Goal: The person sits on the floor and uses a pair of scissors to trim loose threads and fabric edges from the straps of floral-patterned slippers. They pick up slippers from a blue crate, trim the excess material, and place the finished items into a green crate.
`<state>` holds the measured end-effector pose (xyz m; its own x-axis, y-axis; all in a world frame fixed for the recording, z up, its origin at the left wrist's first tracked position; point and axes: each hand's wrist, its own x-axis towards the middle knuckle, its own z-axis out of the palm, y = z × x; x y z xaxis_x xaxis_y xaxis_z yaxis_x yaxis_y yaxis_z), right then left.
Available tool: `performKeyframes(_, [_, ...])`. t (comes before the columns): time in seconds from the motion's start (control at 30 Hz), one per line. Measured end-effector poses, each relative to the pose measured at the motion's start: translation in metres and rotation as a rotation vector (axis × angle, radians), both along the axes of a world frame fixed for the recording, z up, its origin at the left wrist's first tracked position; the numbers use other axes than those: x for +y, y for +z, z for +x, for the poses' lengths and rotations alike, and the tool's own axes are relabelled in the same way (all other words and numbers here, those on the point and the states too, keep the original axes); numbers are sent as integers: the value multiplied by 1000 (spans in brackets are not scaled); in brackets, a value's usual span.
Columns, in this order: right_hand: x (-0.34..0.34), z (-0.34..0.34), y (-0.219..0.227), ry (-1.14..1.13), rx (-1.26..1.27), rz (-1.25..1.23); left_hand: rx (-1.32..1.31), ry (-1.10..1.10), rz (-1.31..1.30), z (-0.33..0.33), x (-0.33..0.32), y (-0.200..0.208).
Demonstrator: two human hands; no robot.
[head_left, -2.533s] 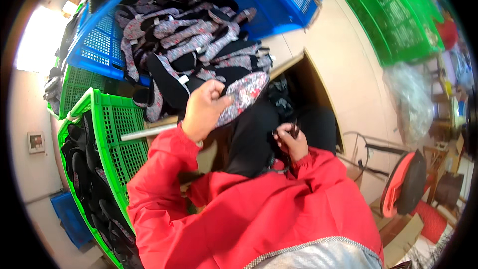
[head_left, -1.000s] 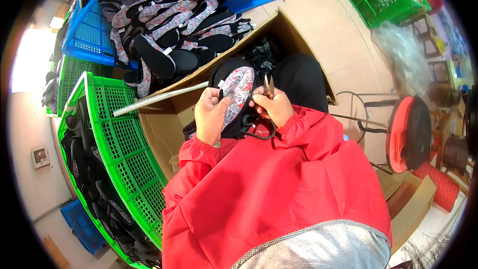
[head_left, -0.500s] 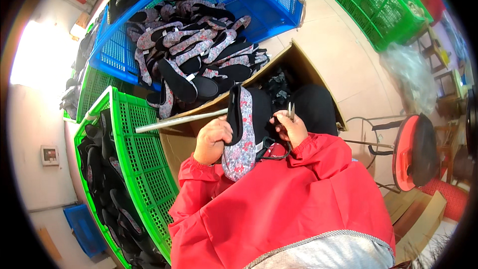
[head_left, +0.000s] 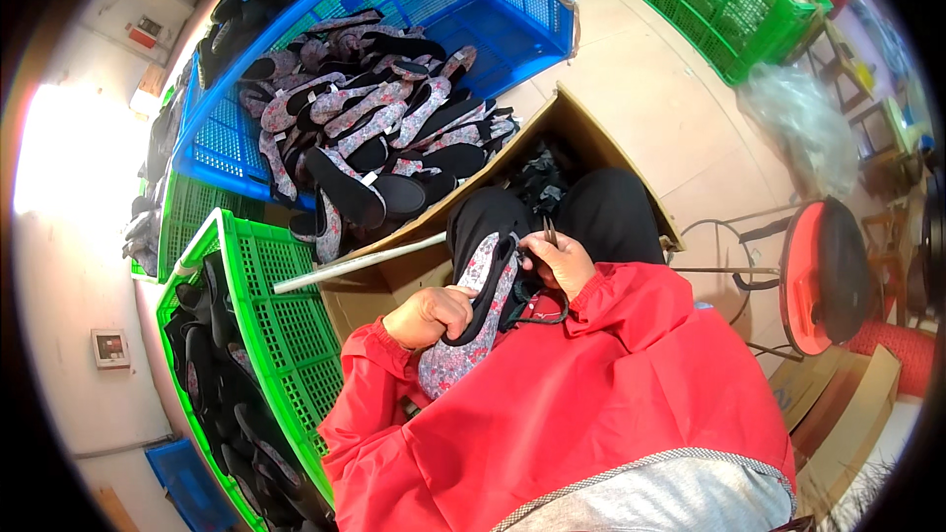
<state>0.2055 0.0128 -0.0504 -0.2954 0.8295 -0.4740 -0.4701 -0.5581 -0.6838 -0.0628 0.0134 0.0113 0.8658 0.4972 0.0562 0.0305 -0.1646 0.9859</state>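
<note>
A floral slipper point(head_left: 493, 313) with a black lining lies slanted over my lap, its floral end toward my red smock. My left hand point(head_left: 434, 315) is closed on the slipper's near left edge, thumb on top. My right hand point(head_left: 560, 263) is closed around small thread snips point(head_left: 549, 231), whose tips point away from me. Its fingers are close to the slipper's far end; whether they also pinch it cannot be made out. A dark cord point(head_left: 540, 320) hangs beside the slipper on my smock.
An open cardboard box point(head_left: 606, 133) surrounds my knees, with a pale rod point(head_left: 360, 263) across its left side. Beyond stands a blue crate point(head_left: 232, 128) heaped with floral slippers point(head_left: 370, 103). A green crate point(head_left: 281, 335) of black slippers is at left, a red-and-black stool point(head_left: 823, 276) at right.
The slipper has tilted and come nearer my body, its far end turned right toward my right hand. My left hand has moved nearer along with it; the snips now sit by the slipper's far end.
</note>
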Motion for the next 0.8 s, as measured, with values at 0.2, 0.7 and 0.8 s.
performKeyframes(0.2, [6,-3,13,-6,-94,-58,109,-169,199,23,-5,16])
performKeyframes(0.7, [7,2,2,81,-104,-1,202,779,-175,83,32,-45])
performKeyframes(0.8, [3,11,-7,-64,-118,131,279,788,-189,97,25,-39])
